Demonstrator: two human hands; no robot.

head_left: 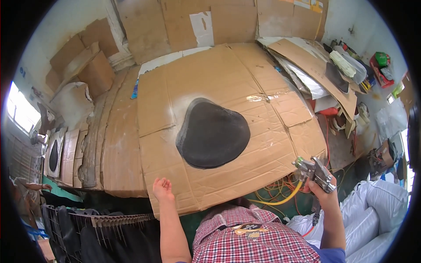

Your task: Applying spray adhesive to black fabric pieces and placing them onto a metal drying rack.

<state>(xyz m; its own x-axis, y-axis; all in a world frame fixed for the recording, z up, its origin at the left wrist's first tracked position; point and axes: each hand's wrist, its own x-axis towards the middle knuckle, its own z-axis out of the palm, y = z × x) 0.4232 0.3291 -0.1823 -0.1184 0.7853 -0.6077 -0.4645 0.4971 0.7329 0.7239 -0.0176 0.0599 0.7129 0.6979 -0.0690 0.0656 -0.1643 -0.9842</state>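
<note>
Head view, looking down over a bench (123, 175) covered with flattened cardboard. The right hand (323, 191) is at the lower right, off the bench's near edge, its fingers closed around the grip of a metal spray gun (312, 170); the gun's nozzle end points left toward the cardboard, and a yellow hose (280, 200) curves down and left from its underside. The left hand (162, 189) rests at the near edge of the large cardboard sheet (228, 79), palm up, fingers loosely spread and holding nothing. A dark grey, rounded foam piece (212, 133) with a narrower upper end lies flat near the middle of that sheet, well apart from both hands; a pale haze rings it on the cardboard along its left and upper margin. Strips of clear tape (258, 97) cross the sheet just right of the piece. More cardboard panels (175, 22) lean against the wall behind. A second dark piece (53, 155) lies on a small cardboard at the far left. Orange cables (285, 186) lie tangled on the floor below the gun, beside white sacks (386, 210) at the lower right.
</note>
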